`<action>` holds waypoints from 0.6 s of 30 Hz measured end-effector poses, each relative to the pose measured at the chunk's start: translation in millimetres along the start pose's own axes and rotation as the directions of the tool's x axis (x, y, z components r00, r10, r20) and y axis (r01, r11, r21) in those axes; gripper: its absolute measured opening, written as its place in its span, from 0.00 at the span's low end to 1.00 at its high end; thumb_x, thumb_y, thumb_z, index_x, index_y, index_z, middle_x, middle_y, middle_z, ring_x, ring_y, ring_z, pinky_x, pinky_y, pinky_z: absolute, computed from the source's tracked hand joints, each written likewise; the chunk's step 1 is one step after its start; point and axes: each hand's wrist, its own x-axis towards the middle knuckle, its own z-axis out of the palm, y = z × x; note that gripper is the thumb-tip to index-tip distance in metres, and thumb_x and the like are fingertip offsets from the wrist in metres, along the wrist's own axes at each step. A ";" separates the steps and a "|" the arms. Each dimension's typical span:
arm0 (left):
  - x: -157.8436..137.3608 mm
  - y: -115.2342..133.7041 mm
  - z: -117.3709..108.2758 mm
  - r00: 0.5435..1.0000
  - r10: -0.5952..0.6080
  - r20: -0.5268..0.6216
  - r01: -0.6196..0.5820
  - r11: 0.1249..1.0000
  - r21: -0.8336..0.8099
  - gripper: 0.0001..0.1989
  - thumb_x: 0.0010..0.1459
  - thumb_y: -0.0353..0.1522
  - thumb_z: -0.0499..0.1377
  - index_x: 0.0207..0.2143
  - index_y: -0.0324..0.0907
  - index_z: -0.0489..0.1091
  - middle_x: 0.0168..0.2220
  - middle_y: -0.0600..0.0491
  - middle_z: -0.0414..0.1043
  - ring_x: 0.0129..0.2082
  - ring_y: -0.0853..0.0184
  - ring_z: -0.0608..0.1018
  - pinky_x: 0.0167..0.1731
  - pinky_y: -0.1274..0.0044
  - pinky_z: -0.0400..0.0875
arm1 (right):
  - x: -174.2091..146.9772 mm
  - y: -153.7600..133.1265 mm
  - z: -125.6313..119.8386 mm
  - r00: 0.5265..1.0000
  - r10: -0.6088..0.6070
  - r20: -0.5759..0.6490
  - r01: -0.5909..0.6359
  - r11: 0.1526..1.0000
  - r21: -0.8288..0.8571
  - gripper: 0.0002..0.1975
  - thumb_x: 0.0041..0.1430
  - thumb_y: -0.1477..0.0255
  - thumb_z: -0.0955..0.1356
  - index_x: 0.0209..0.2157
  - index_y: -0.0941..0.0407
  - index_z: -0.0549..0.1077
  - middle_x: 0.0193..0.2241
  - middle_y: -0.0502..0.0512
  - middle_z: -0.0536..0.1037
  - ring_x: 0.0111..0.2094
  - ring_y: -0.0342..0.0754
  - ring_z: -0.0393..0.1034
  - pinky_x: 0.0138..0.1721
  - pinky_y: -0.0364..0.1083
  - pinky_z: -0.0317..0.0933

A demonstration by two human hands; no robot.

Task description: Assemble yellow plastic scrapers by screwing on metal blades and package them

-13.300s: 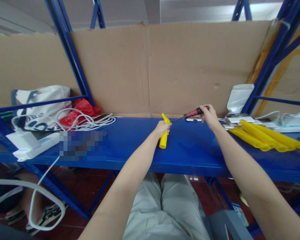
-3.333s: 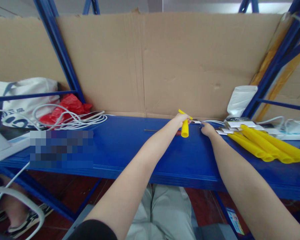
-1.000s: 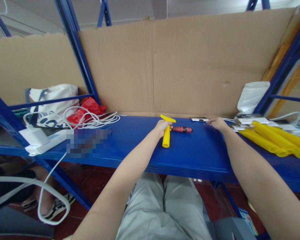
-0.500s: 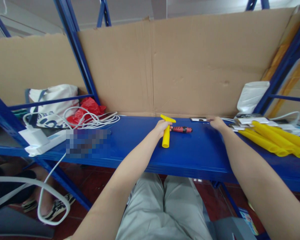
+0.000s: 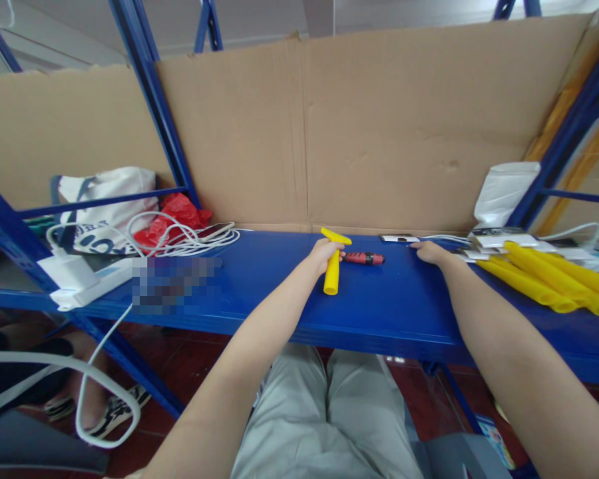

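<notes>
My left hand (image 5: 325, 255) is closed around the stem of a yellow T-shaped plastic piece (image 5: 332, 276), its crossbar pointing away from me and the round end of its tube toward me. Just right of it on the blue tabletop lies a red and black tool handle (image 5: 367, 258); any tip is hidden behind my fingers. My right hand (image 5: 429, 253) rests low over the table further right, fingers pressed together. Whatever may be between its fingertips is too small to name. Close beyond those fingertips lies a flat white and black piece (image 5: 399, 238).
Several yellow tubes (image 5: 554, 279) and stacked white boxes (image 5: 504, 238) lie at the right. To the left are a white power strip (image 5: 100, 283), coiled white cable (image 5: 194, 243), red plastic bag (image 5: 180, 209) and cloth bag (image 5: 114, 206). A cardboard wall (image 5: 379, 133) closes the back.
My right hand has shifted slightly toward me, uncovering the right end of the flat white and black piece. My left hand and the yellow T-shaped piece have stayed in place.
</notes>
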 end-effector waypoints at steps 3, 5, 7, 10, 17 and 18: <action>1.2 -0.7 -0.2 1.000 0.004 0.000 -0.004 1.000 -0.002 0.10 0.52 0.15 0.56 0.34 0.33 0.70 0.18 0.56 0.65 0.15 0.75 0.67 0.16 0.82 0.61 | -1.4 -4.9 -1.9 0.998 0.027 0.048 -0.026 0.999 -0.021 0.20 0.46 0.79 0.64 0.41 0.55 0.79 0.40 0.58 0.80 0.44 0.52 0.74 0.49 0.47 0.64; 1.8 -1.0 -0.5 1.000 0.010 -0.004 -0.010 1.000 -0.004 0.10 0.52 0.15 0.55 0.34 0.33 0.70 0.18 0.56 0.65 0.15 0.75 0.67 0.17 0.82 0.61 | -4.0 -8.3 -4.6 0.996 0.051 0.070 -0.049 0.998 -0.031 0.22 0.46 0.81 0.63 0.42 0.56 0.79 0.41 0.58 0.80 0.46 0.53 0.73 0.50 0.46 0.64; 2.3 -1.0 -0.8 1.000 0.013 -0.003 -0.013 1.000 -0.011 0.10 0.52 0.15 0.56 0.34 0.33 0.70 0.18 0.56 0.66 0.16 0.75 0.67 0.17 0.82 0.62 | -7.0 -11.7 -8.2 0.995 0.071 0.065 -0.068 0.997 -0.036 0.24 0.46 0.83 0.63 0.44 0.58 0.78 0.44 0.59 0.79 0.48 0.53 0.72 0.51 0.45 0.63; 2.3 -0.7 -1.0 1.000 0.010 0.010 -0.009 1.000 -0.020 0.09 0.50 0.15 0.57 0.32 0.33 0.70 0.19 0.55 0.66 0.16 0.75 0.67 0.18 0.81 0.62 | -9.7 -15.0 -12.7 0.995 0.089 0.038 -0.087 0.995 -0.045 0.25 0.47 0.84 0.61 0.46 0.59 0.77 0.45 0.60 0.78 0.49 0.52 0.71 0.50 0.43 0.62; -1.0 0.5 0.1 1.000 0.013 0.006 -0.013 1.000 -0.012 0.09 0.53 0.15 0.55 0.32 0.34 0.69 0.18 0.56 0.65 0.15 0.75 0.67 0.18 0.82 0.62 | -1.2 -6.4 -3.9 0.996 0.085 0.040 -0.082 0.994 -0.069 0.21 0.47 0.80 0.63 0.42 0.54 0.79 0.41 0.56 0.80 0.42 0.50 0.74 0.47 0.46 0.65; -1.1 0.6 0.1 1.000 0.011 0.004 -0.011 1.000 -0.014 0.09 0.53 0.15 0.55 0.32 0.34 0.69 0.18 0.56 0.65 0.15 0.75 0.67 0.17 0.82 0.61 | 0.2 -4.5 -1.6 0.997 0.069 0.035 -0.067 0.996 -0.065 0.21 0.47 0.79 0.63 0.42 0.54 0.79 0.41 0.56 0.79 0.42 0.50 0.74 0.48 0.47 0.64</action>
